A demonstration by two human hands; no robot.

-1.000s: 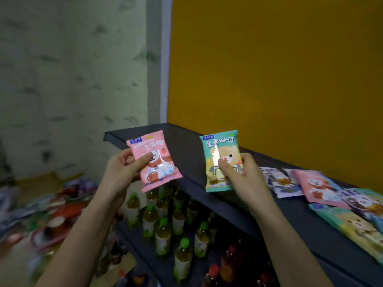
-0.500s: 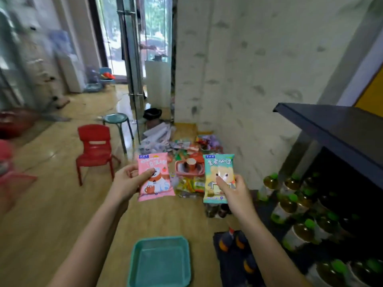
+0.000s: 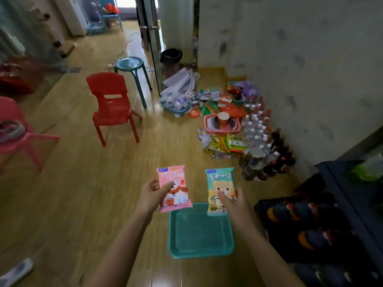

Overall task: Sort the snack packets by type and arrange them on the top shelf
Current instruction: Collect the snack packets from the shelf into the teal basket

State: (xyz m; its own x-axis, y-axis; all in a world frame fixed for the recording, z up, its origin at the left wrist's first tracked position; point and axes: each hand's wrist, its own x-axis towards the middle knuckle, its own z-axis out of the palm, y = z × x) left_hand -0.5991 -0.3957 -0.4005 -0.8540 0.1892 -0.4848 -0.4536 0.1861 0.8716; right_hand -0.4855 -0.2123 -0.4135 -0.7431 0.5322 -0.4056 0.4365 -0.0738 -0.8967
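Note:
My left hand (image 3: pixel 152 195) grips a pink snack packet (image 3: pixel 174 188) with a bear and a red mug printed on it. My right hand (image 3: pixel 233 200) grips a teal snack packet (image 3: pixel 220 187) with a brown bear on it. Both packets stand upright in front of me, side by side and a little apart, above the wooden floor. An empty teal tray (image 3: pixel 200 232) lies on the floor just below them. The dark shelf unit (image 3: pixel 339 183) shows only at the right edge; its top shelf is out of view.
A red chair (image 3: pixel 112 104), a teal stool (image 3: pixel 131 68) and a pink chair (image 3: pixel 16 131) stand on the left. Bottles (image 3: pixel 259 141), snack bags (image 3: pixel 226 143) and a pink basin (image 3: pixel 222 124) are heaped along the wall. Drinks fill the lower shelves (image 3: pixel 306 228).
My view has swung left and down, away from the top shelf to the floor and the teal tray. Both hands keep their packets in the same hold.

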